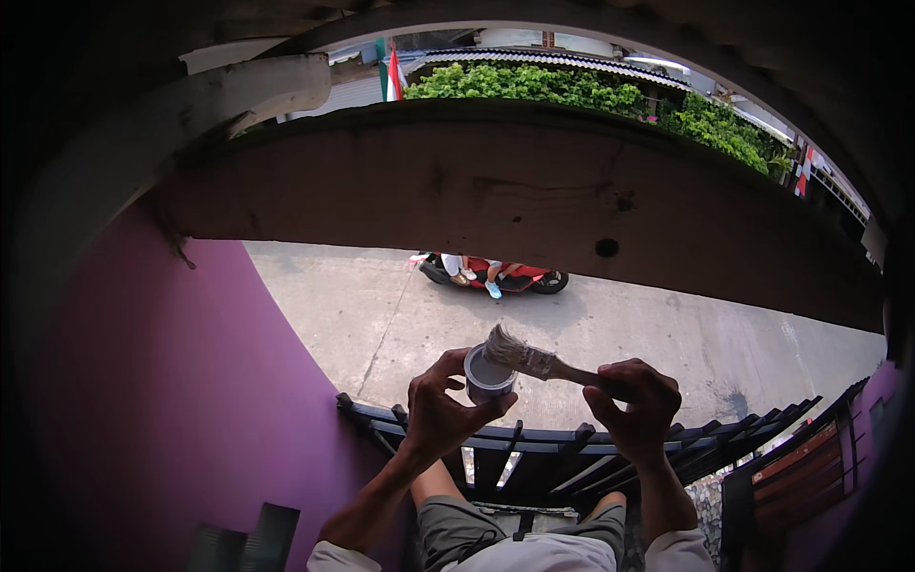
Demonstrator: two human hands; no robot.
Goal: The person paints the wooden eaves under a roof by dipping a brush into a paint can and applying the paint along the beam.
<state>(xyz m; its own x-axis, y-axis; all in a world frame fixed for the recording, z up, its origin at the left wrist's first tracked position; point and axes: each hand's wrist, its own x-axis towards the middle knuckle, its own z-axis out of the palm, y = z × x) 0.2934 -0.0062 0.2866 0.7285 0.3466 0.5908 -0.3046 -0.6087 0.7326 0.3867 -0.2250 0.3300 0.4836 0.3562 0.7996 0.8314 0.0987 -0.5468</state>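
Observation:
My left hand (448,405) is wrapped round a small paint can (490,389) with grey paint inside, holding it upright in front of me. In my right hand (637,400) is a paintbrush (562,370), gripped by its handle and lying almost level. Its bristles, coated in pale paint, are over the can's opening by the far rim; whether they touch the rim I cannot tell. A wide brown wooden beam (410,186) crosses the view beyond both hands, with a dark round hole and some marks on its face.
A dark slatted railing (548,440) runs below my hands. On the left stands a purple wall (181,353). Past the beam is a concrete street (343,296) with a red motorbike (519,277) carrying people, and green bushes (534,86) behind.

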